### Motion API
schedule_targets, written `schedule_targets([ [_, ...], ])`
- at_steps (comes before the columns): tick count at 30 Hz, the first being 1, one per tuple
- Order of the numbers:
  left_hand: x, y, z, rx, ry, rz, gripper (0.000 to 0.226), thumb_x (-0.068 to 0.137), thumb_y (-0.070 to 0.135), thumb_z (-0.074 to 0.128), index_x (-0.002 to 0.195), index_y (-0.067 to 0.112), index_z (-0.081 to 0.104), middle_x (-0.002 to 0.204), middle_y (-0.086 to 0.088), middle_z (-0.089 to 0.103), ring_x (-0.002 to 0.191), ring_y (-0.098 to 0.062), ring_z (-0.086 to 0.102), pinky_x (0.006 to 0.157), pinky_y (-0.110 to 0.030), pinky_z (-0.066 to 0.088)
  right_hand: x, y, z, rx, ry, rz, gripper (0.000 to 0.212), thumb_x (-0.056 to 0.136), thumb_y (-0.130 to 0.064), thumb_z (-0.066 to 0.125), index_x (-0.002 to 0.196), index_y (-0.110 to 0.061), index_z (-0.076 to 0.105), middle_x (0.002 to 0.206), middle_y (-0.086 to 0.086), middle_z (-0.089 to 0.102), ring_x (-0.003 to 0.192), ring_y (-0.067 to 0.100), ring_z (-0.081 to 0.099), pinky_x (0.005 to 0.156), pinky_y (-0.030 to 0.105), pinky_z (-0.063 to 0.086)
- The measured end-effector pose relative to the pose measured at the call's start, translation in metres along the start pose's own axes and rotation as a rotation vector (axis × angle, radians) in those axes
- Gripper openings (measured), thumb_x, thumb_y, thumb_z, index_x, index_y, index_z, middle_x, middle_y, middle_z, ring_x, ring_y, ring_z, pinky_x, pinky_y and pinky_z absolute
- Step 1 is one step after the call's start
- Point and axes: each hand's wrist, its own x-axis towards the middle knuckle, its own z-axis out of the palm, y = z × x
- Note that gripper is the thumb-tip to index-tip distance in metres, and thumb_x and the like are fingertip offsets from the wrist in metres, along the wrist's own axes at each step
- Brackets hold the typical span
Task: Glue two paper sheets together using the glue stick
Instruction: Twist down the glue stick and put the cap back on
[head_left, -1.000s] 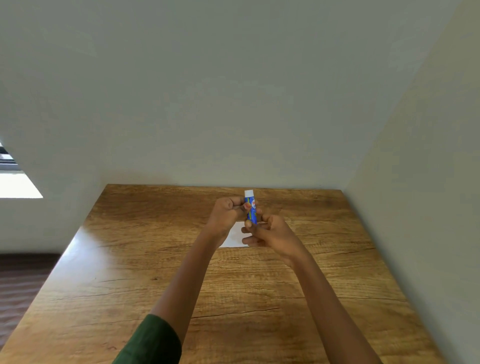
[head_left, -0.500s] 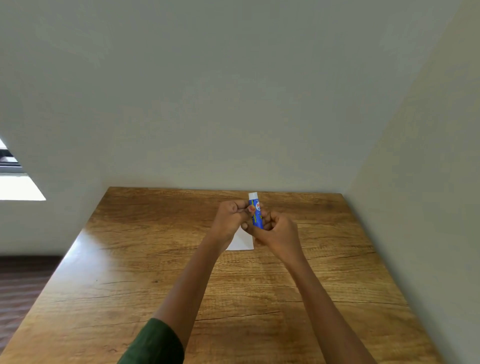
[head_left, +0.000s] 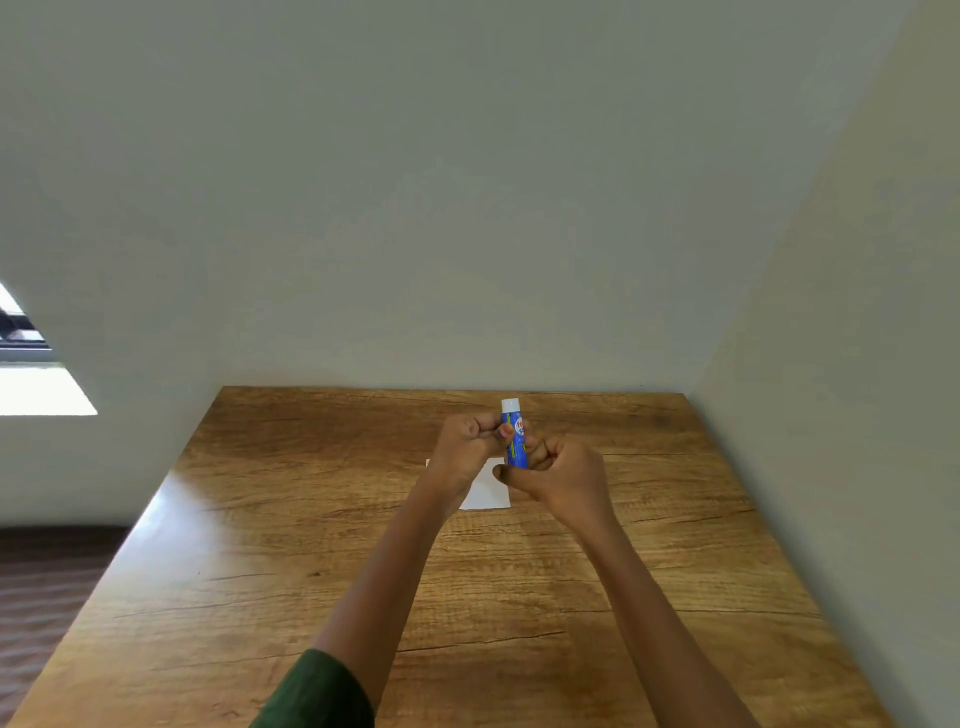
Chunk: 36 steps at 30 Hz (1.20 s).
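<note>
A blue glue stick (head_left: 516, 441) with a white end stands almost upright between both hands, above the table. My left hand (head_left: 467, 452) pinches its upper part with thumb and fingers. My right hand (head_left: 561, 478) grips its lower end. White paper (head_left: 488, 491) lies flat on the wooden table (head_left: 260, 571) below the hands; only part of it shows, and I cannot tell how many sheets there are.
The table stands in a corner, with a pale wall behind it and another along its right side. To the left the table edge drops to a dark floor (head_left: 47, 582), and a bright window (head_left: 36, 384) sits low on the left.
Both hands have drifted slightly right with the glue stick, which now stands more upright. The right hand has closed more tightly around its lower end.
</note>
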Motion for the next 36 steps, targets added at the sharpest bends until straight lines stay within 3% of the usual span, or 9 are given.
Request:
schedule_targets([
  [6,-0.001,0.004,-0.004,0.026,0.020,-0.011,0.016,0.090,0.002,0.054,0.091,0.003,0.070,0.079,-0.005,0.073,0.076,-0.016,0.069,0.078,-0.025,0.055,-0.001,-0.003,-0.012,0.216,-0.351,0.071,0.029,0.083,-0.035,0.068,0.100,-0.011,0.068,0.088,0.008,0.075,0.076,0.016,0.070,0.078,0.034,0.057],
  [10,-0.002,0.004,-0.003,0.046,0.023,-0.011,0.017,0.091,0.006,0.054,0.096,-0.001,0.069,0.083,-0.009,0.073,0.078,-0.017,0.068,0.075,-0.025,0.053,-0.004,-0.002,-0.013,0.332,-0.403,0.082,0.023,0.092,-0.027,0.057,0.102,-0.010,0.069,0.094,0.009,0.075,0.080,0.014,0.071,0.074,0.024,0.056],
  [14,-0.003,0.003,0.000,0.066,0.018,-0.008,0.020,0.091,0.007,0.054,0.101,-0.005,0.067,0.085,-0.013,0.071,0.076,-0.014,0.069,0.075,-0.021,0.054,-0.002,0.002,-0.013,0.306,-0.258,0.083,0.015,0.080,-0.022,0.073,0.087,-0.009,0.073,0.081,0.010,0.075,0.073,0.019,0.069,0.074,0.034,0.057],
  [20,0.000,0.002,0.006,0.096,0.049,-0.031,0.019,0.089,0.008,0.058,0.101,-0.004,0.068,0.093,-0.019,0.071,0.086,-0.024,0.069,0.085,-0.029,0.054,-0.002,0.006,-0.004,0.069,-0.014,0.035,0.030,0.062,-0.034,0.085,0.078,-0.011,0.071,0.068,0.000,0.071,0.058,0.008,0.062,0.057,0.022,0.048],
  [25,-0.002,0.004,0.001,0.095,0.039,-0.028,0.018,0.090,0.008,0.057,0.096,-0.003,0.070,0.092,-0.018,0.072,0.085,-0.023,0.068,0.081,-0.033,0.053,-0.001,0.006,-0.012,0.376,-0.411,0.104,0.024,0.090,-0.024,0.061,0.107,-0.009,0.067,0.097,0.008,0.073,0.086,0.015,0.069,0.078,0.025,0.054],
  [27,-0.002,0.005,-0.001,0.103,0.045,-0.026,0.019,0.090,0.008,0.056,0.095,-0.004,0.070,0.091,-0.017,0.072,0.083,-0.022,0.068,0.078,-0.032,0.054,-0.001,0.007,-0.013,0.387,-0.442,0.092,0.023,0.094,-0.020,0.054,0.109,-0.009,0.067,0.101,0.007,0.073,0.092,0.016,0.069,0.085,0.030,0.054],
  [30,-0.001,0.005,0.000,0.130,0.051,-0.021,0.018,0.091,0.009,0.056,0.096,-0.003,0.069,0.090,-0.017,0.072,0.080,-0.022,0.069,0.069,-0.031,0.055,-0.001,0.005,-0.010,0.332,-0.329,0.091,0.013,0.089,-0.015,0.062,0.096,-0.009,0.071,0.091,0.010,0.075,0.085,0.020,0.070,0.082,0.033,0.055],
  [33,0.000,0.002,0.002,0.138,0.067,-0.028,0.017,0.089,0.007,0.059,0.098,-0.002,0.070,0.092,-0.018,0.072,0.086,-0.025,0.070,0.081,-0.033,0.056,-0.001,0.002,-0.008,0.168,-0.117,0.071,0.013,0.072,-0.020,0.080,0.082,-0.013,0.074,0.076,0.003,0.075,0.073,0.015,0.071,0.064,0.021,0.054],
  [36,0.000,0.000,0.004,0.125,0.076,-0.030,0.019,0.087,0.007,0.062,0.101,-0.003,0.069,0.096,-0.019,0.072,0.090,-0.024,0.070,0.085,-0.027,0.054,-0.002,0.004,0.003,-0.109,0.054,-0.031,0.025,0.065,-0.033,0.082,0.077,-0.016,0.069,0.068,-0.004,0.070,0.061,0.010,0.064,0.058,0.025,0.050],
])
